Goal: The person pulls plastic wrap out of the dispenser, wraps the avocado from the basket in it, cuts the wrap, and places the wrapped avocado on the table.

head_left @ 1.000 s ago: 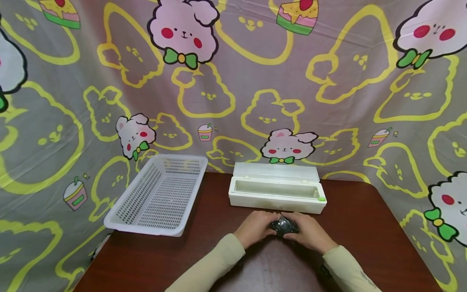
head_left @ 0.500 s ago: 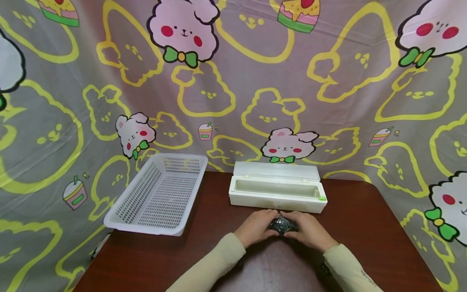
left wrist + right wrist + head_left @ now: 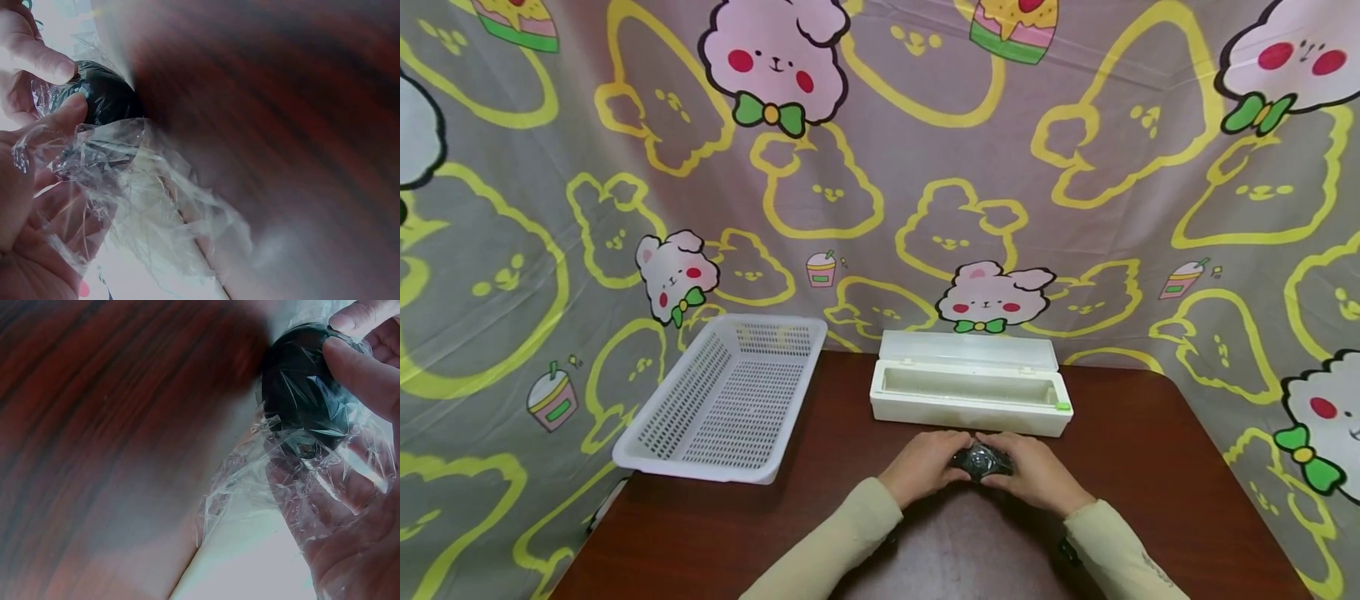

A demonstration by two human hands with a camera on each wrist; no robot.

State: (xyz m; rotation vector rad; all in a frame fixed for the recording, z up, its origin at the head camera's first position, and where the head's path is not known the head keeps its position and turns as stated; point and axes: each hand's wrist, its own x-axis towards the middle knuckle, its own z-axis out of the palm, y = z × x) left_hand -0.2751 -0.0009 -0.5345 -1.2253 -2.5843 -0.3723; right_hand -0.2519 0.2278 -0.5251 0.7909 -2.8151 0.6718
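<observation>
Both hands hold a dark, rounded object (image 3: 980, 461) wrapped in clear cling film, low over the front middle of the table. Its exact kind is hidden by the wrapping. My left hand (image 3: 927, 467) grips one side, and my right hand (image 3: 1037, 471) grips the other, thumbs toward me. In the left wrist view, loose crinkled film (image 3: 181, 200) trails from the dark object (image 3: 106, 97) across the palm. The right wrist view shows film stretched tight over the smooth dark surface (image 3: 300, 381), with slack film (image 3: 231, 487) hanging over the fingers.
Just beyond the hands stands a long white box (image 3: 966, 412) with its lid raised and a green slider at the right end. To the left, a white perforated basket (image 3: 778, 467) stands on the dark red-brown table (image 3: 1150, 467). A patterned cloth (image 3: 880, 150) hangs behind.
The hands stay in nearly the same place around the wrapped object, which has turned slightly between the fingers. The basket and box have not moved.
</observation>
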